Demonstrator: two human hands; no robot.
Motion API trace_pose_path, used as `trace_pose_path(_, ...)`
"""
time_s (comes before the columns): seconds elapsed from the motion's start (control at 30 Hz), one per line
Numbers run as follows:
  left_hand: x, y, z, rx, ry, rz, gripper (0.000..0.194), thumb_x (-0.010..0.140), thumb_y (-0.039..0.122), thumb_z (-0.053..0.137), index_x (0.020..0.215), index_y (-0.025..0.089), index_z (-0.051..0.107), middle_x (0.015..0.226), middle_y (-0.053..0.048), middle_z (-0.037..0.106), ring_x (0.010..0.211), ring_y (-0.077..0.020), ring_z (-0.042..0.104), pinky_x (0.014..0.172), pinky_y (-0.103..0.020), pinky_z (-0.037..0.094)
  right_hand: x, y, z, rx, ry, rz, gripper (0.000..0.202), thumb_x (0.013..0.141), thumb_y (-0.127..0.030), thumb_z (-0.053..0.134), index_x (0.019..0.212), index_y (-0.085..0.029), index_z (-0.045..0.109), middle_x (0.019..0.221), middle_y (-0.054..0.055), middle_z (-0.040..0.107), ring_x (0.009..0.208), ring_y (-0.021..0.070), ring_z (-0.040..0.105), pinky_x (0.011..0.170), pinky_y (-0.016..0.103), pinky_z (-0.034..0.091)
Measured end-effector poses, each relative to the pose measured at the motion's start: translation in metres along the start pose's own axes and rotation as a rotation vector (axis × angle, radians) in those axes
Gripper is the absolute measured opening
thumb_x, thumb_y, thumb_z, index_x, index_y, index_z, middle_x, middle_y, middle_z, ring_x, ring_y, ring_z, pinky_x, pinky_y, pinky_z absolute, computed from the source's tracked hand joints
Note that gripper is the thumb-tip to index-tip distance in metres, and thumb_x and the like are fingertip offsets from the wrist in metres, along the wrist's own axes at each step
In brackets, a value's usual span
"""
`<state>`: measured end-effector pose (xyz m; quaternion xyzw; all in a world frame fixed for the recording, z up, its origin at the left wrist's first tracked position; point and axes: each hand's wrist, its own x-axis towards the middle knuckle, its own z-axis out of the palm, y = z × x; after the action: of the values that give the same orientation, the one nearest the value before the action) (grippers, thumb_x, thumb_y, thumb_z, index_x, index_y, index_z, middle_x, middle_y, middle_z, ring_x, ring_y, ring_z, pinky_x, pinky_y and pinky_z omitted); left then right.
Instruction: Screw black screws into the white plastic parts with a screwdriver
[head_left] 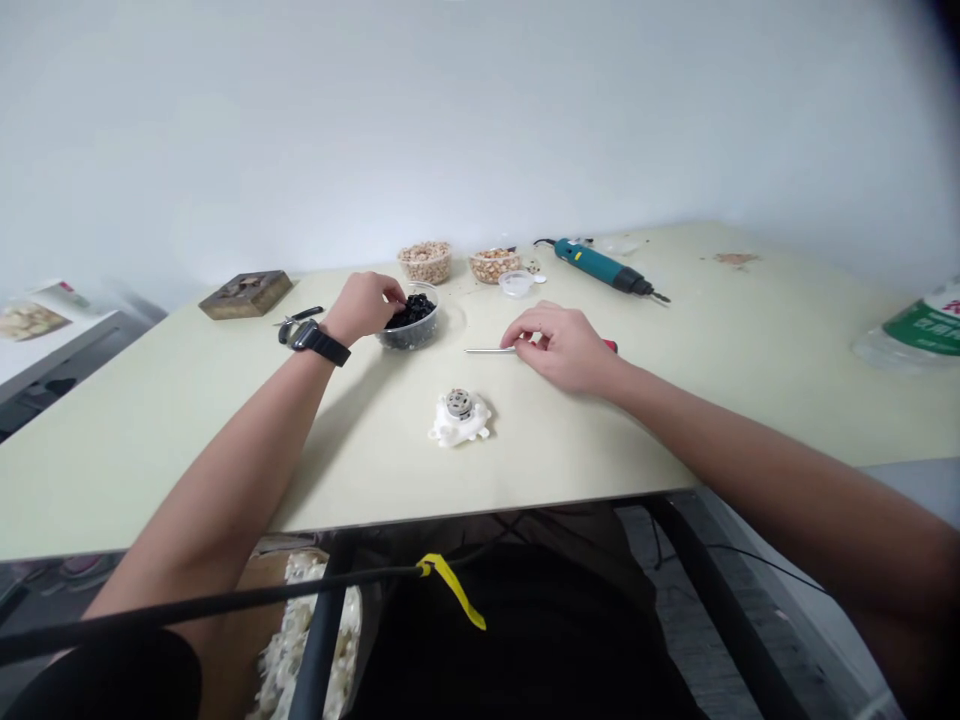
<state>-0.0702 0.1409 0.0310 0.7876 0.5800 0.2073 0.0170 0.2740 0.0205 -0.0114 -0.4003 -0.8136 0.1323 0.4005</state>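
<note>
My left hand [371,305], with a black watch on its wrist, reaches into a clear round tub [409,338] of small black parts [417,310]. Its fingers are pinched together at the parts; what lies between the tips is too small to make out. Close to the tabletop, my right hand [553,345] is closed around a screwdriver [487,351]. The thin metal shaft points left, and a bit of red handle shows behind the hand. Between my forearms, nearer to me, a white plastic housing [459,430] lies on the table with a round metal motor [458,403] facing up.
Two tubs of small brass-coloured parts [425,262] stand by the wall, near a small clear lid [516,284]. A teal electric screwdriver [600,266] lies behind my right hand. At left are a metal block [246,295] and cutters [300,316]; at right, a bottle [919,330]. A black cable [225,603] crosses below the table edge.
</note>
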Motion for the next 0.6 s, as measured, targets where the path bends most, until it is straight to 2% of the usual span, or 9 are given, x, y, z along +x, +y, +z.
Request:
trace_pose_path(0.13,0.003,-0.006,0.004,0.061,0.041,0.019,0.019,0.095,0.017,0.075,0.105,0.021,0.091,0.126,-0.016,0.089,0.115,-0.0356,0.082,0.117,-0.051,0.065,0.001,-0.001,0.0,0.015,0.011,-0.018,0.026,0.093,-0.013,0.067,0.095,-0.025,0.09,0.101,0.006,0.089,0.098,0.0278,0.075,0.089,0.04,0.057)
trace_pose_path(0.2,0.005,-0.01,0.006,0.065,0.038,0.01,0.031,0.095,0.016,0.074,0.122,0.02,0.09,0.136,-0.017,0.089,0.122,-0.0369,0.081,0.119,-0.052,0.064,0.001,-0.001,0.0,0.01,0.013,-0.019,0.027,0.093,-0.013,0.066,0.095,-0.025,0.091,0.101,0.006,0.09,0.096,0.0271,0.075,0.09,0.04,0.056)
trace_pose_path(0.3,0.007,-0.012,0.008,0.062,-0.025,-0.018,0.051,0.096,0.015,0.073,0.146,0.023,0.082,0.148,-0.014,0.088,0.132,-0.0398,0.078,0.124,-0.056,0.06,0.001,-0.002,-0.001,-0.003,-0.002,-0.014,0.027,0.093,-0.013,0.066,0.095,-0.025,0.091,0.101,0.006,0.09,0.095,0.0265,0.075,0.09,0.04,0.056)
trace_pose_path(0.43,0.008,-0.01,0.008,0.124,-0.095,-0.064,0.051,0.099,0.018,0.071,0.148,0.027,0.08,0.148,-0.013,0.088,0.136,-0.0416,0.078,0.127,-0.058,0.054,0.0,-0.001,-0.001,-0.008,-0.007,-0.013,0.028,0.094,-0.014,0.065,0.094,-0.024,0.091,0.1,0.006,0.089,0.095,0.0261,0.075,0.089,0.039,0.055)
trace_pose_path(0.6,0.008,-0.01,0.007,0.196,-0.126,-0.021,0.056,0.1,0.02,0.062,0.152,0.02,0.083,0.16,-0.022,0.077,0.149,-0.0467,0.07,0.128,-0.065,0.053,0.0,0.0,-0.001,-0.005,-0.008,-0.016,0.029,0.093,-0.012,0.065,0.095,-0.023,0.092,0.099,0.006,0.089,0.093,0.0254,0.075,0.089,0.039,0.055)
